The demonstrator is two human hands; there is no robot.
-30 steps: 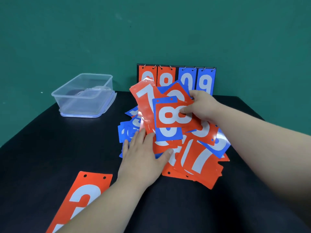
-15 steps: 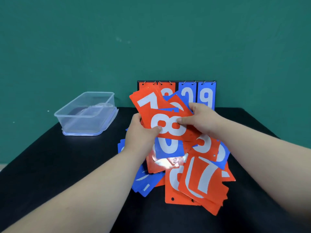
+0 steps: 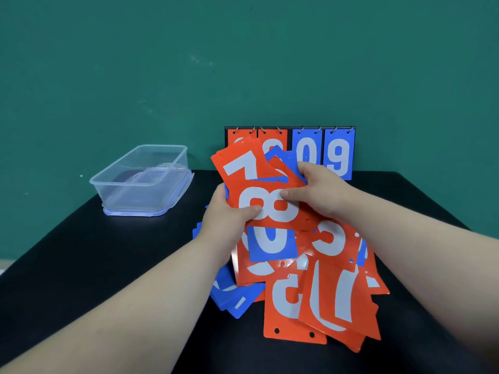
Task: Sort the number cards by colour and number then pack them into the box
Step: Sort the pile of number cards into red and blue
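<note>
Black surface point(image 3: 108, 265), green wall point(image 3: 243, 63) behind. A second ago the left hand point(image 3: 226, 220) lay flat on the pile point(image 3: 324, 292). Now it and the right hand point(image 3: 316, 193) both pinch the orange 8 card point(image 3: 270, 209), white numeral, fronting a raised orange-and-blue fan point(image 3: 243, 166) above the pile. Clear box point(image 3: 143, 179) sits well left of the left hand.

Beyond the left grip point(image 3: 225, 225) I see a plain teal wall point(image 3: 243, 63) with faint pale scuffs. Beneath the grip, a matte black counter point(image 3: 108, 265) reaches back toward that wall, evenly lit.
</note>
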